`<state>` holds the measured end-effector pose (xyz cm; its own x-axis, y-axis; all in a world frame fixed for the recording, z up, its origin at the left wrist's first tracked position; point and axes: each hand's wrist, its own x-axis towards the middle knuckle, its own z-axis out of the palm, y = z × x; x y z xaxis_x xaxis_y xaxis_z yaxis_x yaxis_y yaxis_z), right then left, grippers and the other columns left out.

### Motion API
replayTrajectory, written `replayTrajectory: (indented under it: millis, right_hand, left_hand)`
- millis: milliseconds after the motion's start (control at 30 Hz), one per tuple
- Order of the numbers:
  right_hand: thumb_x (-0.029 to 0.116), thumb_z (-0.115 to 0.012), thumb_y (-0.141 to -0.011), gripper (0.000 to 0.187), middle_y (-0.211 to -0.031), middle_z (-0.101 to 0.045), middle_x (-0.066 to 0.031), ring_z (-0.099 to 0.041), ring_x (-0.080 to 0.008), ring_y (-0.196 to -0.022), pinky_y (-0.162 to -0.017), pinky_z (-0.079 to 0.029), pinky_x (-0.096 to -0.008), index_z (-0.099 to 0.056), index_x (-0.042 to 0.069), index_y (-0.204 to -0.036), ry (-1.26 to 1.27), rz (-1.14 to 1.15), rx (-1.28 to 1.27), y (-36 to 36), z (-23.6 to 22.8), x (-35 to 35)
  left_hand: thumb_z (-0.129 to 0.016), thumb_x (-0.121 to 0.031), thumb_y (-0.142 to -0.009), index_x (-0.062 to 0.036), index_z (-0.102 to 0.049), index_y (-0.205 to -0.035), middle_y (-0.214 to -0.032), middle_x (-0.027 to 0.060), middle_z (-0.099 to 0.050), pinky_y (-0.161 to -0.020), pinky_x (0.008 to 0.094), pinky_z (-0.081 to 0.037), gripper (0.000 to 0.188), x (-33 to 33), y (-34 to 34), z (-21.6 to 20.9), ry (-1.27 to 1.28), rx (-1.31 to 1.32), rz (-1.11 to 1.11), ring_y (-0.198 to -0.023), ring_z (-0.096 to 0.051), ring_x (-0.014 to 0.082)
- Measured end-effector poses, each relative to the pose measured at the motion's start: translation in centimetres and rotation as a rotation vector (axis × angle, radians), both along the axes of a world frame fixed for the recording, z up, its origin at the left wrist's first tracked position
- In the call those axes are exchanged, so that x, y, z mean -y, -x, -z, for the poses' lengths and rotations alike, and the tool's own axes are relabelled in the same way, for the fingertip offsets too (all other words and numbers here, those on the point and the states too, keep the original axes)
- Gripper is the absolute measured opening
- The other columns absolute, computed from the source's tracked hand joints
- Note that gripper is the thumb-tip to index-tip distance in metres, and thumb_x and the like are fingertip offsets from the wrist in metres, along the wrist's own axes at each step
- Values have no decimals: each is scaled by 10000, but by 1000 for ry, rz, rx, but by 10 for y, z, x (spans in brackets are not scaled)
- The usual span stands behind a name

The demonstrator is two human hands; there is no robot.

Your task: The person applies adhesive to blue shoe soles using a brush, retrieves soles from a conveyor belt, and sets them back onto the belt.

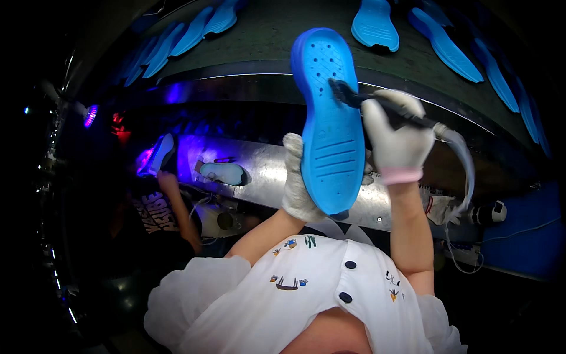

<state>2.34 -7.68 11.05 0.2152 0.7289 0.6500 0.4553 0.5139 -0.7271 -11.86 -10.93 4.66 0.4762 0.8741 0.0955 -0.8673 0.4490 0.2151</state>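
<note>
A blue shoe sole (pixel 333 135) is held upright in front of me, its inner face toward me, with small holes at the upper end and grooves lower down. My left hand (pixel 299 180), in a white glove, grips it by the left edge; some fingers are hidden behind it. My right hand (pixel 396 134), in a white glove with a pink cuff, is closed around a black brush (pixel 377 101). The brush's dark tip touches or hovers just over the sole below the holes; I cannot tell which. A clear tube (pixel 466 154) runs from the brush's rear end.
Beyond the sole, a dark conveyor belt (pixel 283 44) carries several blue soles (pixel 375 25). A metal bench (pixel 262 171) bears a pale sole (pixel 222 173). At left, under purple light, another person's hand (pixel 167 180) holds a sole (pixel 159 154). A white-and-black container (pixel 490 212) lies at right.
</note>
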Motion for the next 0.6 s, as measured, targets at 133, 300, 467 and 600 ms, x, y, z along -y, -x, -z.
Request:
replayTrajectory:
  millis: [133,300,467,600]
  right_hand:
    - [84,-845,-769,233,-917,-748,-122,-744,-285,-791,-709,-604,-351,-743,64,-978,-215,-173,452,10,-13,48]
    - [-21,-812,-791,245,-895,-739,-98,-716,-160,-788,-724,-576,-297,-737,18,-1021,64,-253,37,-9,7,55]
    - [26,-851,-753,262,-810,-682,-120,-712,-265,-699,-677,-568,-317,-745,76,-988,-239,-358,359,-8,13,45]
    - [-71,-792,-799,258,-945,-750,-73,-711,-148,-824,-745,-590,-293,-728,1,-1038,307,-212,-499,-11,10,49]
  left_hand:
    - [-433,-925,-821,-35,-445,-1497,-1282,243,-634,-943,508,-589,1118,-6,14,5,-38,-190,-134,-1099,-681,353]
    - [-466,-896,-835,-73,-447,-1500,-1378,185,-601,-1040,474,-549,1059,2,8,20,-73,-53,-3,-1159,-666,329]
    - [-475,-881,-846,-147,-406,-1544,-1436,125,-574,-1098,466,-505,1015,13,-5,24,52,-151,-83,-1297,-584,282]
    - [-481,-917,-793,-96,-430,-1502,-1299,158,-651,-979,468,-587,1086,10,-3,14,-1,-122,13,-1057,-716,318]
